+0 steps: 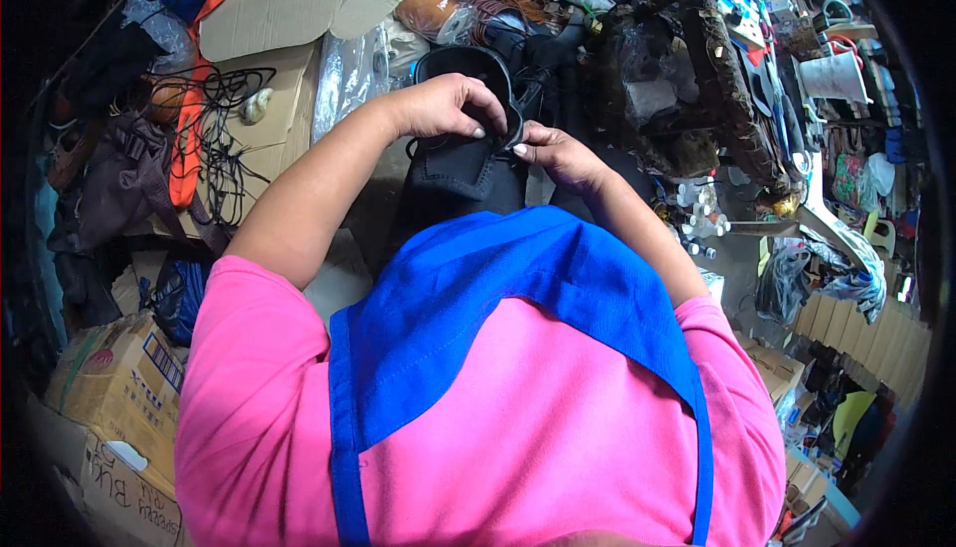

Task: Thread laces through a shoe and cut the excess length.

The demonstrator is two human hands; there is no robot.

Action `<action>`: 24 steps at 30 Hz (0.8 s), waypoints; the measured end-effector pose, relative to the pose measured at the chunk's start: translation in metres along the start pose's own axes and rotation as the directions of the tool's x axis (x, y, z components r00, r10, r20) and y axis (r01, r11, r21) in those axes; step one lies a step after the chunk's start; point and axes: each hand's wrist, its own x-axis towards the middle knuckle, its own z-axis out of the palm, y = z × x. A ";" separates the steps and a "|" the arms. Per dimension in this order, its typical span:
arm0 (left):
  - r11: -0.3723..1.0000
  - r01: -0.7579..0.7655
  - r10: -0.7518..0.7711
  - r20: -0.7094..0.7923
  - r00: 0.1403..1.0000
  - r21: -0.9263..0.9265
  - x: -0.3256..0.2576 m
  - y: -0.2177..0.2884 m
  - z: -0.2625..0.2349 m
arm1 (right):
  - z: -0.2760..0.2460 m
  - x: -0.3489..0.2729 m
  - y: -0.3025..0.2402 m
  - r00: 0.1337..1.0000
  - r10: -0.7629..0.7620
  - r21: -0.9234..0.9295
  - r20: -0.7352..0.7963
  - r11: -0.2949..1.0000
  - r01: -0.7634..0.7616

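A black, leather-like stitched piece [453,167] lies over my lap, its seam running along a curved edge. Beyond it is a rounded black rim [458,52] around a dark hollow; I cannot tell whether both are one article. My left hand [445,109] curls over the piece from the left, thumb and fingers closed on its upper part. From the right, my right hand [561,156] pinches its edge between thumb and fingers. The two hands are a short way apart. Whatever is under the left fingers is hidden.
Cardboard [289,9] and a tangle of black cord [231,114] lie at the left. Small bottles [700,214] cluster right of my right forearm. A worn, cluttered bench [727,79] stands far right. Boxes [124,388] are stacked near left.
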 end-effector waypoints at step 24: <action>0.997 0.067 -0.067 0.001 0.998 -0.041 0.007 -0.001 0.000 | 0.030 -0.015 -0.015 0.977 0.008 0.055 -0.211 0.998 0.004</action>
